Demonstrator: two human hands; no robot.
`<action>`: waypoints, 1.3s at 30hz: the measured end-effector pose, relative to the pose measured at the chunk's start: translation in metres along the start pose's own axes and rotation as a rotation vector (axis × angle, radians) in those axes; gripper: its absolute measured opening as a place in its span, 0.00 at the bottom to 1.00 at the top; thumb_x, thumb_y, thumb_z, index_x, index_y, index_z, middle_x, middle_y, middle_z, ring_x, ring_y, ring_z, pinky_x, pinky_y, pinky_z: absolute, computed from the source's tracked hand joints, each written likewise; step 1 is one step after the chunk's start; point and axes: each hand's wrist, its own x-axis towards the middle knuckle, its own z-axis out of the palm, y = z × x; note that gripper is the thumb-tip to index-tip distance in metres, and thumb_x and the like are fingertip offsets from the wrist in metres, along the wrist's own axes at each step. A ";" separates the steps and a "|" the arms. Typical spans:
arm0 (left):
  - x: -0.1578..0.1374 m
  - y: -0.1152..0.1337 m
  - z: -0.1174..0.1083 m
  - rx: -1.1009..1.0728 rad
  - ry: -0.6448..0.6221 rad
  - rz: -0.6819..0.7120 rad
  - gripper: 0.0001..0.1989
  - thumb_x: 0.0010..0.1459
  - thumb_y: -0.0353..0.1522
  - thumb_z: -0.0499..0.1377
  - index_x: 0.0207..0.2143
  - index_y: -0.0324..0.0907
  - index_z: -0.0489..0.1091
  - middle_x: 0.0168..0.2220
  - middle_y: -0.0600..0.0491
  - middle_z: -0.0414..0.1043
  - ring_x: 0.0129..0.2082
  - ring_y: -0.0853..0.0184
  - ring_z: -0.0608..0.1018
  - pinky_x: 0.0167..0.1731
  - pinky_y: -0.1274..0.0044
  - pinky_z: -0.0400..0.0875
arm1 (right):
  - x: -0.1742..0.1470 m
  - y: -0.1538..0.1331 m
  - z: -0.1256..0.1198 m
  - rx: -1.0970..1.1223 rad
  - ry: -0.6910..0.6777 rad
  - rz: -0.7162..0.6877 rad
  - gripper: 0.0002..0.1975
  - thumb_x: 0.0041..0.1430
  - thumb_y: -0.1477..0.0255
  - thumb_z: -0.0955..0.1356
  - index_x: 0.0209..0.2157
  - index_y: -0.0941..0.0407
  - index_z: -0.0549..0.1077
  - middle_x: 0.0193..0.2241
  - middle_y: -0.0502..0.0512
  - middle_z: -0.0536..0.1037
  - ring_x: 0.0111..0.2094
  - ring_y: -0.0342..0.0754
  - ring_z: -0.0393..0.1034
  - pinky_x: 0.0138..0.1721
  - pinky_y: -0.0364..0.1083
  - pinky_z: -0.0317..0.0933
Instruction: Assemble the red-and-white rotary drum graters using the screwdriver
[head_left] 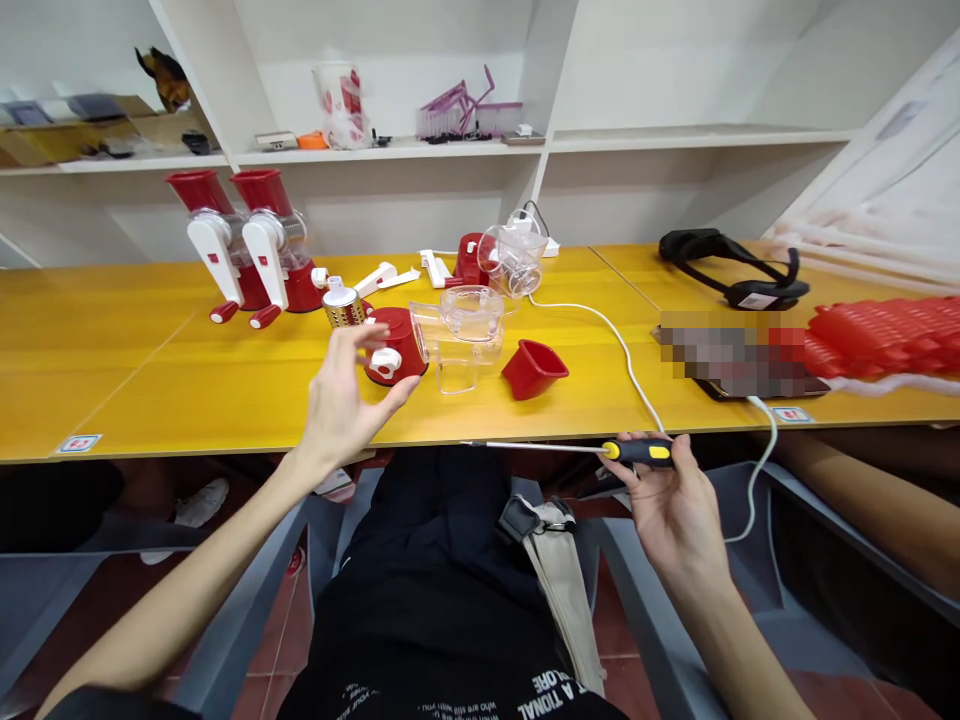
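Screwdriver [626, 452] gripped in right hand [671, 505]; left hand [341, 395] loosely open, empty, near red base [403, 338].

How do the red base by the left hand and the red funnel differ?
The red base carries a white knob; the red funnel shows none. The base is rounded with a dark bottom edge, while the funnel flares to an open mouth. The left hand partly hides the base; nothing hides the funnel. Both are red, on the yellow table.
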 end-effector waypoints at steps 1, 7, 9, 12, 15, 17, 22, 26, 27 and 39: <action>0.014 0.001 0.004 0.056 0.001 0.026 0.30 0.56 0.48 0.64 0.55 0.44 0.62 0.53 0.44 0.70 0.53 0.57 0.75 0.50 0.63 0.74 | 0.001 -0.003 0.001 0.006 0.006 -0.005 0.16 0.58 0.59 0.72 0.34 0.59 0.74 0.31 0.53 0.79 0.35 0.45 0.78 0.36 0.48 0.78; 0.084 0.016 0.029 0.331 -0.281 0.087 0.37 0.57 0.58 0.57 0.57 0.39 0.63 0.56 0.38 0.69 0.60 0.44 0.69 0.59 0.54 0.61 | 0.010 -0.031 0.015 0.053 0.037 -0.120 0.14 0.63 0.63 0.69 0.31 0.60 0.73 0.29 0.54 0.78 0.33 0.46 0.78 0.34 0.48 0.78; 0.100 0.021 0.033 0.369 -0.380 0.104 0.38 0.58 0.58 0.55 0.57 0.37 0.64 0.53 0.37 0.71 0.57 0.44 0.71 0.57 0.54 0.60 | 0.014 -0.040 0.021 0.071 0.052 -0.165 0.14 0.65 0.64 0.67 0.31 0.61 0.73 0.29 0.54 0.78 0.33 0.46 0.78 0.32 0.47 0.78; 0.120 0.022 0.036 0.363 -0.497 0.157 0.38 0.58 0.57 0.55 0.58 0.36 0.63 0.50 0.39 0.74 0.53 0.47 0.74 0.55 0.57 0.62 | 0.021 -0.054 0.026 0.081 0.070 -0.238 0.16 0.67 0.66 0.64 0.29 0.60 0.74 0.29 0.53 0.77 0.33 0.45 0.78 0.33 0.45 0.78; 0.135 0.013 0.034 0.283 -0.609 0.203 0.39 0.57 0.56 0.57 0.60 0.38 0.62 0.53 0.40 0.73 0.52 0.50 0.75 0.53 0.62 0.64 | 0.029 -0.070 0.028 0.048 0.033 -0.278 0.16 0.68 0.66 0.63 0.28 0.57 0.75 0.32 0.52 0.77 0.37 0.43 0.77 0.37 0.44 0.79; 0.143 0.005 0.030 0.198 -0.703 0.219 0.39 0.55 0.56 0.58 0.61 0.41 0.61 0.56 0.41 0.71 0.54 0.52 0.75 0.52 0.65 0.65 | 0.034 -0.080 0.030 0.030 0.005 -0.300 0.15 0.67 0.66 0.64 0.28 0.55 0.76 0.33 0.52 0.77 0.40 0.44 0.77 0.40 0.45 0.79; 0.144 0.005 0.026 0.144 -0.770 0.199 0.44 0.54 0.55 0.58 0.65 0.41 0.55 0.60 0.40 0.68 0.58 0.50 0.72 0.54 0.64 0.63 | 0.040 -0.094 0.039 0.009 -0.019 -0.362 0.15 0.68 0.66 0.63 0.29 0.51 0.77 0.32 0.49 0.78 0.40 0.45 0.78 0.43 0.47 0.79; 0.137 0.017 0.040 0.280 -0.622 0.143 0.44 0.51 0.59 0.58 0.59 0.37 0.62 0.47 0.37 0.76 0.49 0.43 0.76 0.48 0.58 0.67 | 0.043 -0.095 0.048 0.036 -0.017 -0.416 0.15 0.68 0.67 0.63 0.28 0.54 0.75 0.30 0.50 0.77 0.36 0.45 0.78 0.36 0.46 0.80; 0.138 0.018 0.043 0.284 -0.604 0.159 0.42 0.51 0.58 0.59 0.56 0.37 0.65 0.43 0.38 0.76 0.46 0.44 0.77 0.47 0.58 0.68 | 0.044 -0.096 0.050 0.054 -0.014 -0.437 0.16 0.68 0.67 0.62 0.28 0.55 0.74 0.29 0.51 0.77 0.35 0.46 0.78 0.34 0.46 0.80; 0.147 0.003 0.032 0.236 -0.691 0.258 0.42 0.49 0.55 0.62 0.58 0.39 0.62 0.52 0.37 0.73 0.51 0.45 0.76 0.46 0.60 0.70 | 0.064 -0.121 0.082 -0.061 -0.205 -0.652 0.12 0.70 0.68 0.59 0.34 0.54 0.71 0.33 0.51 0.76 0.41 0.47 0.78 0.38 0.49 0.78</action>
